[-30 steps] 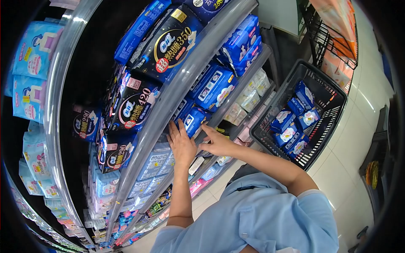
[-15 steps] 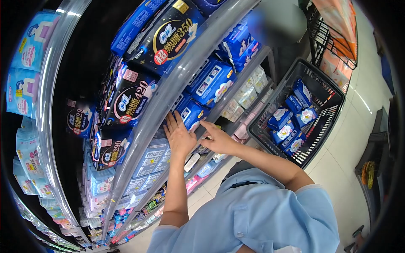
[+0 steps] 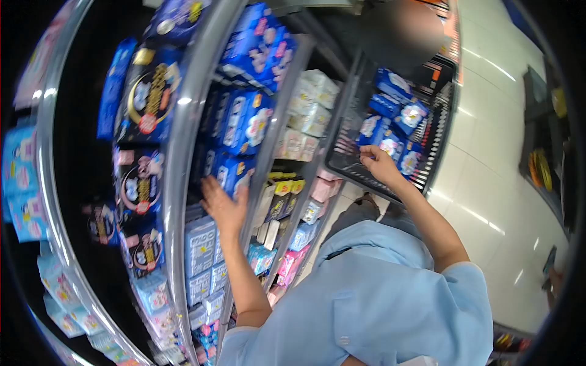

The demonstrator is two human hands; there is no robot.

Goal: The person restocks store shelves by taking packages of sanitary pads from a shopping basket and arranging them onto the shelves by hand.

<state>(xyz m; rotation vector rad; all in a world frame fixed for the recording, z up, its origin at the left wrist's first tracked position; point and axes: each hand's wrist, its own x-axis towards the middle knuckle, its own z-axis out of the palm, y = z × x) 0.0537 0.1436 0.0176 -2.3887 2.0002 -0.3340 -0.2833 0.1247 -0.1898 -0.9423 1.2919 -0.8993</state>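
My left hand (image 3: 224, 207) is at the shelf, fingers spread against the near end of a blue sanitary pad pack (image 3: 233, 173). Behind that pack, another blue sanitary pad pack (image 3: 247, 122) stands in the same row. My right hand (image 3: 379, 166) reaches over the near side of a black shopping basket (image 3: 348, 169), its fingers loosely bent and apart with nothing between them. Several blue sanitary pad packs (image 3: 410, 117) with white flower prints lie inside the basket, some right by my right fingertips.
A clear shelf-edge strip (image 3: 177, 183) runs along the left. Dark night-pad packs (image 3: 141, 186) fill the shelf beyond it, and light blue packs (image 3: 201, 247) sit nearer me. Orange-and-white packages (image 3: 453, 30) stand past the basket. Pale floor tiles (image 3: 482, 152) stretch to the right.
My right hand has left the shelf and moved right, over the basket. My left hand stays at the blue pack on the shelf. The view has turned toward the right.
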